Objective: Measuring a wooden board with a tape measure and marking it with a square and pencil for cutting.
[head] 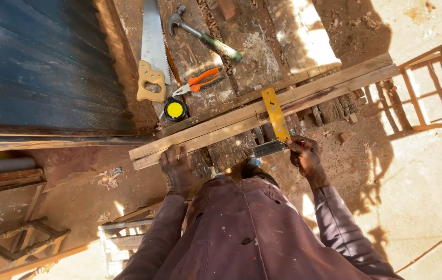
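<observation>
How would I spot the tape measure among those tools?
Find the rough workbench with two long wooden strips lying across it. Just beyond the strips, below the saw handle and beside the orange pliers, sits the tape measure: the only round tool, black with a yellow face.

We see two long, pale wooden battens (241, 116) lying side by side and touching, running aslant across the rough plank table from lower left to upper right, their far ends jutting past its edge. A try square (274, 124) lies across them: its yellow blade crosses both battens, and its grey metal stock sits against the near edge.
</observation>
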